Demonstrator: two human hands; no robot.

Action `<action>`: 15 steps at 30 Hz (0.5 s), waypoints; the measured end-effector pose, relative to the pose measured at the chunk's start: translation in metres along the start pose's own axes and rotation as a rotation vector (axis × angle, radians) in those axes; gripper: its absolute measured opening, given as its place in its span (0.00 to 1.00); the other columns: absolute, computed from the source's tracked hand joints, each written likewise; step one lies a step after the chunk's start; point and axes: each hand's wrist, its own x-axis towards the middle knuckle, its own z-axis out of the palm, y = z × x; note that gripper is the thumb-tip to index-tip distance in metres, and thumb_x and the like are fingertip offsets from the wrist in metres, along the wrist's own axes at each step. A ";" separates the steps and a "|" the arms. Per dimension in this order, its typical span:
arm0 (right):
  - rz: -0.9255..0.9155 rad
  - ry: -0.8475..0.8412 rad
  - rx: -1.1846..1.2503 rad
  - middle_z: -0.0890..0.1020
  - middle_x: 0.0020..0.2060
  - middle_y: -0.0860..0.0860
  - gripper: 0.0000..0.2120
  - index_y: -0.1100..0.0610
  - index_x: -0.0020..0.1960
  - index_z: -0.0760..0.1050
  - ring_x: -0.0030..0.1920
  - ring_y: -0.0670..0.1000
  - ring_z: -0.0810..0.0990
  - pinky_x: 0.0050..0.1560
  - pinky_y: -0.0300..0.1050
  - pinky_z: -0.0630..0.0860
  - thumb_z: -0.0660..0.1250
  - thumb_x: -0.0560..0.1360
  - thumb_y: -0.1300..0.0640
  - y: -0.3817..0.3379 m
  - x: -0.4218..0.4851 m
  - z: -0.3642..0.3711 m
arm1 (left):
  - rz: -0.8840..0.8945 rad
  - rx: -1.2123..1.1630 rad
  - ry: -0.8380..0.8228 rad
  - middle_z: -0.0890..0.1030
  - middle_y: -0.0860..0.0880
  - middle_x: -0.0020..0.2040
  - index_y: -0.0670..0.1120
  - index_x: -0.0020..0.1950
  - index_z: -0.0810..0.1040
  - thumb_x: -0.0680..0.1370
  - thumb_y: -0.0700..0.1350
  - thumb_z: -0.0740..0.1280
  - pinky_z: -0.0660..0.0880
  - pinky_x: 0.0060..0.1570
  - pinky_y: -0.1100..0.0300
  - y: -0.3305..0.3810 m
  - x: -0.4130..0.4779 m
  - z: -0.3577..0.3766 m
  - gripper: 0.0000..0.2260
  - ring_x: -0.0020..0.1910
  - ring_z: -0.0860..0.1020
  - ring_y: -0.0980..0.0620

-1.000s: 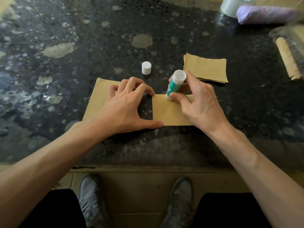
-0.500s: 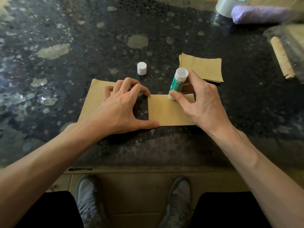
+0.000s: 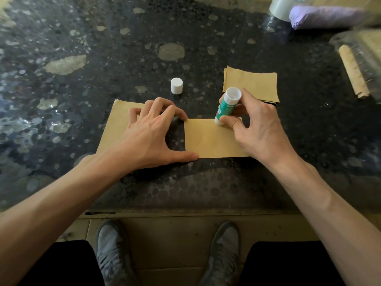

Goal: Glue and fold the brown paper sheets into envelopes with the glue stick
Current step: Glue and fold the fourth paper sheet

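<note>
Glue stick [image 3: 225, 106] tip sits further right along the far edge of the brown paper sheet [image 3: 210, 141] than a second ago. Sheet lies on the dark worktop [image 3: 103, 27]. My left hand [image 3: 152, 137] is spread, fingers uncurled, thumb and index pinning the sheet's left corners. My right hand [image 3: 259, 129] fingers grip the glue stick. White cap [image 3: 176, 85] stands apart behind.

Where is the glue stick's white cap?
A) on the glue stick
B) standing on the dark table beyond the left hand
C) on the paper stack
B: the small white plastic cap stands alone on the dark speckled table beyond the left hand, apart from the green-and-white glue stick.
</note>
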 end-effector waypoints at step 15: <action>0.035 0.058 -0.022 0.78 0.54 0.42 0.19 0.54 0.63 0.75 0.53 0.41 0.78 0.51 0.17 0.67 0.74 0.79 0.46 0.008 -0.006 -0.006 | 0.000 -0.001 0.000 0.65 0.57 0.67 0.61 0.68 0.69 0.59 0.82 0.61 0.55 0.64 0.54 0.000 0.000 0.000 0.43 0.69 0.63 0.54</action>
